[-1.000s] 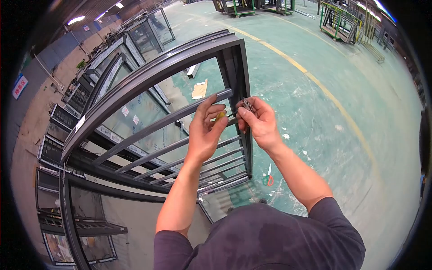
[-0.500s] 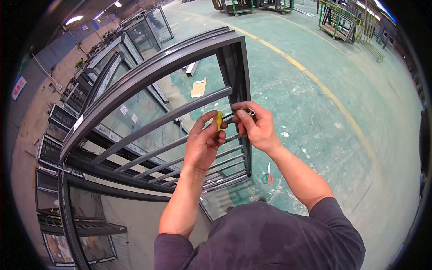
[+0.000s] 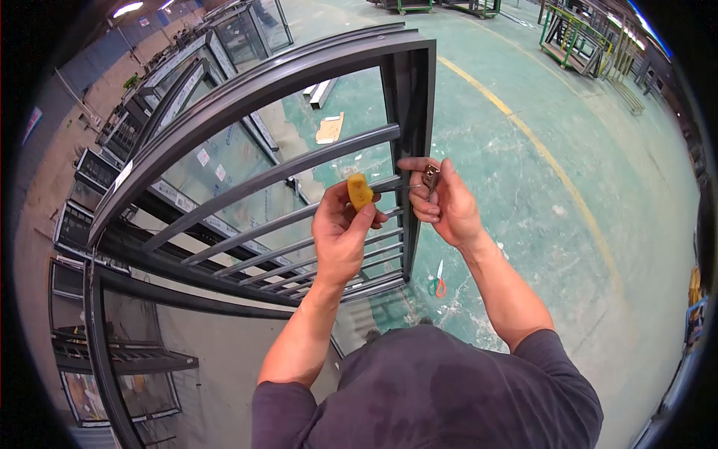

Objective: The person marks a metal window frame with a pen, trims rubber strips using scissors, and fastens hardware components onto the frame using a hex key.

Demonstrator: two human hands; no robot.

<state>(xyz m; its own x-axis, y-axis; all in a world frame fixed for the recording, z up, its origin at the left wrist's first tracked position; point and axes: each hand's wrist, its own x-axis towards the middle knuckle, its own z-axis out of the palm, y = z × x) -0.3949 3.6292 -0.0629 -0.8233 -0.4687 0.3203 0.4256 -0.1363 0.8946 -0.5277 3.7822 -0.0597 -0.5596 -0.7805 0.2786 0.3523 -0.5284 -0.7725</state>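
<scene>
A yellow-handled tool that looks like a screwdriver [image 3: 359, 191] is pinched between the thumb and fingers of my left hand [image 3: 340, 236]. Its thin shaft points right, toward my right hand [image 3: 451, 206]. There, curled fingers hold a small shiny metal fitting [image 3: 431, 176]; its exact kind is too small to tell. Both hands are in front of a dark grey metal window frame [image 3: 413, 97] with several horizontal bars [image 3: 299, 162]. The frame's right upright is just behind my right fingers.
Scissors [image 3: 438, 283] with orange and green handles lie on the green floor. Beyond the frame are cardboard [image 3: 330, 129] and metal profiles [image 3: 323, 93]. More glazed frames [image 3: 224, 161] lean at the left, and a green cart [image 3: 572, 41] stands at the back right.
My right hand has turned, bringing the metal fitting more into view. The left hand has tilted the yellow handle to show its broad side. The camera view has shifted slightly.
</scene>
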